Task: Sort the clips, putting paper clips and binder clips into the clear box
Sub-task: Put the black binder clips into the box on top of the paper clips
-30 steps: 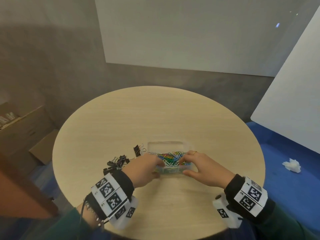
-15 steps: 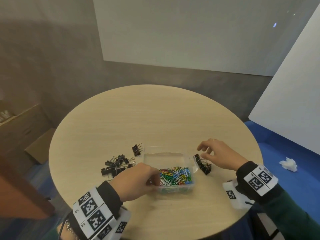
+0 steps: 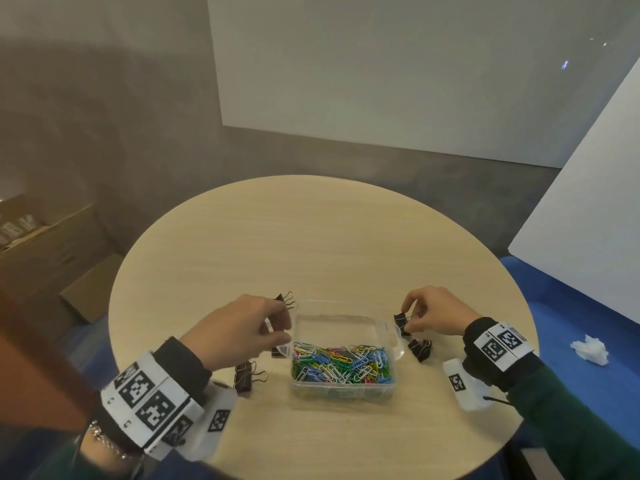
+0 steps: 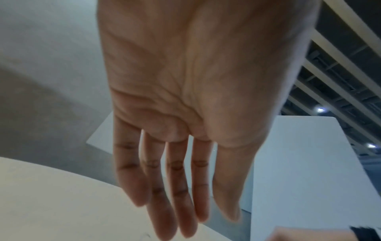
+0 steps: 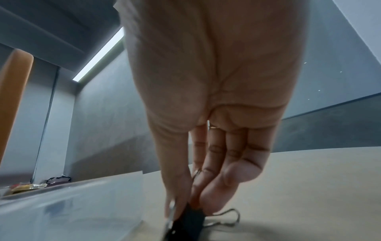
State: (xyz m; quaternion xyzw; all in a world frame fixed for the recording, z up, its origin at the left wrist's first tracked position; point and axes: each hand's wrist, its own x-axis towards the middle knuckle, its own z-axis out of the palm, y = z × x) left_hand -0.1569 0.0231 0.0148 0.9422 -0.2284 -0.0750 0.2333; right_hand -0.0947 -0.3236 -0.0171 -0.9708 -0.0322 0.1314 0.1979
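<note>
- The right hand [image 3: 429,315] pinches a black binder clip [image 3: 401,319] by its wire handles, just right of the clear box [image 3: 341,355], likely ready to drop it in.
- The left hand [image 3: 239,327] hangs with fingers straight and empty over the binder clips [image 3: 247,375] left of the box, apparently reaching for one.
- Coloured paper clips [image 3: 341,363] fill the near half.

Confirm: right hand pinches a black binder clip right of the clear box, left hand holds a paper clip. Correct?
Not quite. The left hand holds nothing: the left wrist view shows its fingers straight and bare. The rest stands: the right hand pinches a black binder clip right of the clear box.
</note>
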